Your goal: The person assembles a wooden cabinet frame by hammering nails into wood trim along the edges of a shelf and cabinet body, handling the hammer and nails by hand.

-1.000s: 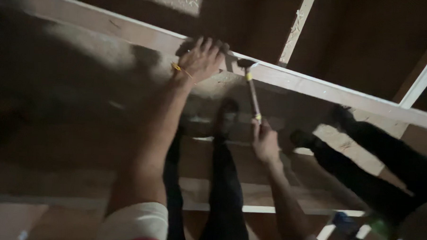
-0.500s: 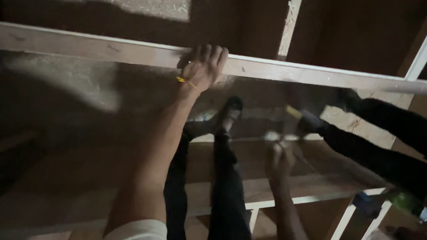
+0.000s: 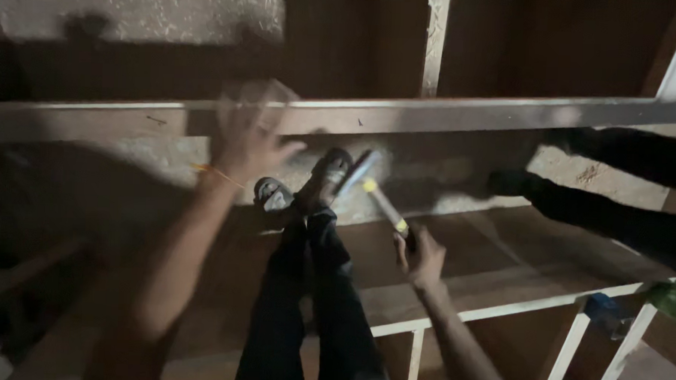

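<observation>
Nearest the camera, the person's own legs (image 3: 311, 301) in dark trousers are stretched forward, with both shoes (image 3: 308, 187) pointing toward a long pale timber beam (image 3: 460, 115). Just right of the legs, the right hand (image 3: 423, 258) is seen with its fingers wrapped around the handle of a hammer (image 3: 379, 195); the handle is yellow and dark, and the blurred head is tilted up and to the left, close beside the right shoe and short of the beam. Below the hand, a white-edged wooden frame (image 3: 499, 308) is seen toward the lower right corner. Farther out on the left, the left hand (image 3: 251, 138) is raised against the near edge of the beam, heavily blurred, with fingers spread and nothing held; a thin yellow band (image 3: 217, 174) is worn at the wrist. Beyond, on the right, another person's dark-clad legs (image 3: 614, 215) are laid across a chipboard floor (image 3: 167, 154). Farthest back, an upright stud (image 3: 434, 43) is seen against dark panelling.
</observation>
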`<state>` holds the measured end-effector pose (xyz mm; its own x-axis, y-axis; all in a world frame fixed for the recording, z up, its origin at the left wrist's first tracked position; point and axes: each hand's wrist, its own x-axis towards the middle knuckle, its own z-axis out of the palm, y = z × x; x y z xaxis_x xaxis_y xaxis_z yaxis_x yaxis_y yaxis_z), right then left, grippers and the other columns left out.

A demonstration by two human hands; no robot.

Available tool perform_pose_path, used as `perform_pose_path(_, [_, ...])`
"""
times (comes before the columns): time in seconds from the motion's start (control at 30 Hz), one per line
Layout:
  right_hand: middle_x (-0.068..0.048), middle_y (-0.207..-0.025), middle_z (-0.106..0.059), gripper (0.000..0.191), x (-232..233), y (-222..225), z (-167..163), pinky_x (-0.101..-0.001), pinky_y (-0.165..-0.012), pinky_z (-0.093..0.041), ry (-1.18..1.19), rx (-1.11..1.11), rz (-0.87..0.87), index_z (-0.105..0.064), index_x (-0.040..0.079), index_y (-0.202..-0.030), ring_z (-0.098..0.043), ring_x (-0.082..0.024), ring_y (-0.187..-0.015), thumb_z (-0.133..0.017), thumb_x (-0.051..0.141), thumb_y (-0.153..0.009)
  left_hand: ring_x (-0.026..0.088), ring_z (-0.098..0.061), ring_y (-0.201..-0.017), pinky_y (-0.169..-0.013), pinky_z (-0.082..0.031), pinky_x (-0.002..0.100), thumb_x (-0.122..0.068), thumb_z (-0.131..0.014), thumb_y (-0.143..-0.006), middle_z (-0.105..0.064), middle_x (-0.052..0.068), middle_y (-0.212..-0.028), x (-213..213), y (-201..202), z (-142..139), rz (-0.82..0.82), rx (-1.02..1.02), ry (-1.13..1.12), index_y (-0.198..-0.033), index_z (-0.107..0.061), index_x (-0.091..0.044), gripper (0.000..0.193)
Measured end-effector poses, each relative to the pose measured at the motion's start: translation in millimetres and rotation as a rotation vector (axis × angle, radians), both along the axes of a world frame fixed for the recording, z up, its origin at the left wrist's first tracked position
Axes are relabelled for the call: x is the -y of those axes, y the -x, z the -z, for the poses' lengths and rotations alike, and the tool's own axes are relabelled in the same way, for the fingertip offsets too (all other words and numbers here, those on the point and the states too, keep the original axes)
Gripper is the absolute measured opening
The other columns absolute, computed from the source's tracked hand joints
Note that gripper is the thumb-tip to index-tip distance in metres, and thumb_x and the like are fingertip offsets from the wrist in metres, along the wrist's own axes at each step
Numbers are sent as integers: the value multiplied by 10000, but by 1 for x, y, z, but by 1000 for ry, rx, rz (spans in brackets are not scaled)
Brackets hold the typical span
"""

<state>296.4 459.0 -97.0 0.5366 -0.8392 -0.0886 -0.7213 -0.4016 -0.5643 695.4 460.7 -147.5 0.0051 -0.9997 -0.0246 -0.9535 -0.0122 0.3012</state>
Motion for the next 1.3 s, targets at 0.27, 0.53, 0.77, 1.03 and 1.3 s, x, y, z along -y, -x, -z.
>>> perform_pose_path(0.27, [-69, -816, -695, 264, 56, 5, -7, -323, -486, -494, 179, -185, -168, -704, 70, -1163, -637, -162, -602, -785, 151, -926, 455, -429, -1410, -1113, -343, 615, -664, -703, -799, -456, 218, -1531, -1, -52, 20, -99, -88, -614, -1501, -435, -181, 893])
perform_pose_path(0.53, [-40, -711, -648, 171, 84, 8, 4, -372, -488, -450, 224, -243, -371, -721, 113, -1103, -613, -192, -567, -754, 151, -940, 463, -398, -1423, -1139, -300, 621, -656, -681, -814, -454, 223, -1527, -6, -54, 26, -102, -90, -586, -1511, -420, -157, 897])
perform_pose_path(0.77, [48, -682, -542, 270, 23, -19, -10, -251, -448, -345, -717, 115, 384, -666, 69, -1144, -457, -48, -539, -644, 315, -1034, 484, -455, -1323, -1079, -337, 628, -678, -692, -788, -500, 261, -1447, -5, -58, 21, -94, -115, -520, -1459, -452, -122, 904])
perform_pose_path(1.03, [42, -566, -346, 511, -27, -92, -22, -265, -316, -214, -1334, 978, 1042, -551, 117, -946, -272, -87, -388, -421, 600, -1051, 401, -603, -1241, -1008, -480, 546, -648, -709, -782, -659, 202, -1291, -7, -54, 15, -76, -18, -388, -1294, -584, -114, 751])
perform_pose_path(1.3, [40, -538, -312, 530, -24, -137, -29, -280, -315, -173, -1303, 888, 1094, -536, 159, -917, -242, -94, -371, -379, 655, -1024, 379, -586, -1286, -1057, -469, 542, -701, -658, -853, -625, 201, -1371, -5, -54, 12, -48, 7, -510, -1365, -558, -103, 794])
